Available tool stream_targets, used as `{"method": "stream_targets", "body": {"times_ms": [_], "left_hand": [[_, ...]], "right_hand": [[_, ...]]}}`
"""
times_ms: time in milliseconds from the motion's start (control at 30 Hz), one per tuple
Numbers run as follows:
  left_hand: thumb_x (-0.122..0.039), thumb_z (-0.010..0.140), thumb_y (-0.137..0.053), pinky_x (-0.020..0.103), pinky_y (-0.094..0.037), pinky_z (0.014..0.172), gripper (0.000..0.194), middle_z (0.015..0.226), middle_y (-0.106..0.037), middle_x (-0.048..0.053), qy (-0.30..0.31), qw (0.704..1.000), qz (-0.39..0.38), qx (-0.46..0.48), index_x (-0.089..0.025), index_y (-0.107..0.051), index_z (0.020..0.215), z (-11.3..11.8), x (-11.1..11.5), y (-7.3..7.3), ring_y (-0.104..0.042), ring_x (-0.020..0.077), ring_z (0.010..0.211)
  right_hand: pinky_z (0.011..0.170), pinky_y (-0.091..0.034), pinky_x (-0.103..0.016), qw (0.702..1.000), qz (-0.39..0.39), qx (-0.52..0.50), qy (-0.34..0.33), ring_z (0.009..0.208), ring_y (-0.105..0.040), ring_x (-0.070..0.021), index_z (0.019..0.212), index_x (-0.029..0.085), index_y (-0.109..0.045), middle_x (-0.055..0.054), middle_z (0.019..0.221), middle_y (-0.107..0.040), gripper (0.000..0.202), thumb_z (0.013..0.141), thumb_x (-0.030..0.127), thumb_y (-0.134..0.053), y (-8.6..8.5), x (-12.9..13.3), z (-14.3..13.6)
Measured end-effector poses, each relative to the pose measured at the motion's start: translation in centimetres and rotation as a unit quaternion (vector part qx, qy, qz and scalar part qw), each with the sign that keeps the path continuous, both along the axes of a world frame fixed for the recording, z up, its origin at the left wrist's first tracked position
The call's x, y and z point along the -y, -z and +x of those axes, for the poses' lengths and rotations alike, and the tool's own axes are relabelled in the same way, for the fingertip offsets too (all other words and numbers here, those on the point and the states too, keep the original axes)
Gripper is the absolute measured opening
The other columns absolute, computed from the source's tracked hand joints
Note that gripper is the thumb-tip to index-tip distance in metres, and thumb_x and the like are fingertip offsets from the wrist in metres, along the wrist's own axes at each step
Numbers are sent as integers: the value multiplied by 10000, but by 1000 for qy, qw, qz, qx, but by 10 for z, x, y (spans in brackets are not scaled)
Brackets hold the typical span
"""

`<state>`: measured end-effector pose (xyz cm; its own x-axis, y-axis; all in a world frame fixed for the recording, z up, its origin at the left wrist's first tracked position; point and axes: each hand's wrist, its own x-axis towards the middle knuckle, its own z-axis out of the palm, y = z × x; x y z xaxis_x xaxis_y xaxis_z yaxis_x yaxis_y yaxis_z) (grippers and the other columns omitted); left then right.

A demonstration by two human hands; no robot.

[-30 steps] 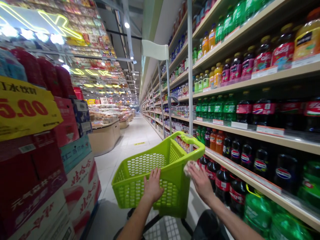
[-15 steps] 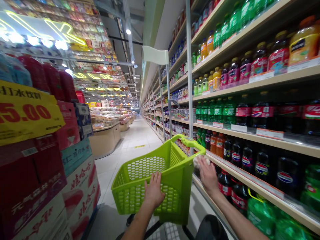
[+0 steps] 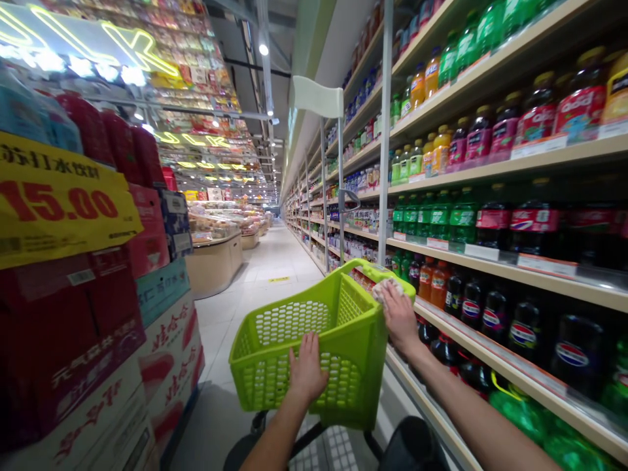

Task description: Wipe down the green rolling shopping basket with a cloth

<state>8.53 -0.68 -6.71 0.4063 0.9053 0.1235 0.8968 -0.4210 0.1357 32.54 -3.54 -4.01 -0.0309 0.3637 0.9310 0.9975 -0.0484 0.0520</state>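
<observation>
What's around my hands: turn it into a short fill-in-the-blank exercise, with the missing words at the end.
The whitish cloth is held in the ____ hand.
The left hand touches a shopping cart coloured ____.
The yellow sign shows the price ____.

Missing words: right; green; 15.00

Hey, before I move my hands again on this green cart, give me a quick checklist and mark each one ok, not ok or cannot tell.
1. Left hand on the green cart: ok, it rests against the near side of the basket.
2. Pale cloth in the right hand: ok, it is under the fingers.
3. Cloth at the cart's upper edge: ok, it is at the near corner, beside the handle.
4. Right forearm apart from the shelf: cannot tell, they overlap in this view.
5. Wheels held from rolling: cannot tell, they are mostly hidden.
</observation>
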Motion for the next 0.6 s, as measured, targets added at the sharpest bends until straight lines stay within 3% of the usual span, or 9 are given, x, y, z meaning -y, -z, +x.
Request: {"method": "stream_targets", "body": {"times_ms": [67, 133, 233, 400, 500, 600], "left_hand": [[-308, 633, -445, 506, -101, 1069, 843, 1472, -57, 53, 5, 1000, 3, -5, -130, -112, 1387, 0, 0, 1, -44, 216, 1350], [-312, 637, -443, 511, -99, 1068, 834, 1471, -75, 48, 11, 1000, 4, -10, -135, -121, 1386, -1, -1, 3, -51, 218, 1349], [-295, 642, -436, 512, -104, 1067, 819, 1472, -79, 44, -7, 1000, 10, -13, -134, -130, 1384, -6, -2, 6, -52, 219, 1349], [-281, 639, -438, 520, -103, 1065, 832, 1473, -28, 49, -17, 1000, 16, -17, -121, -108, 1386, -13, 0, 8, -14, 226, 1350], [-296, 641, -431, 532, -109, 1060, 830, 1472, -36, 46, -3, 1000, 5, -12, -115, -111, 1386, -15, 2, 6, -21, 234, 1350], [-290, 649, -424, 514, -88, 1072, 809, 1471, -68, 26, 18, 1000, 9, -13, -135, -130, 1387, -22, -1, 6, -36, 231, 1349]], "right_hand": [[954, -361, -464, 998, -35, 42, -23, 1163, -448, -251, 1159, 149, -548, -119, 1227, -532, 422, 787, 52, -372, 8, -10, -14], [957, -377, -433, 988, -63, 115, -87, 1176, -437, -224, 1138, 175, -563, -85, 1202, -559, 436, 777, 20, -372, 27, -17, -38], [950, -401, -385, 971, -60, 172, -152, 1199, -412, -189, 1154, 183, -548, -61, 1205, -560, 435, 789, 23, -376, 42, -20, -60], [964, -365, -455, 991, -14, 111, -76, 1229, -372, -236, 1193, 130, -517, -112, 1244, -519, 436, 806, 31, -344, 37, 0, -28], [950, -380, -425, 983, -65, 149, -83, 1204, -410, -212, 1195, 174, -519, -75, 1223, -544, 469, 799, 15, -322, 63, 17, -15], [928, -401, -384, 969, -101, 191, -119, 1168, -452, -168, 1203, 212, -507, -39, 1200, -566, 512, 791, -5, -294, 88, 24, -27]]}}
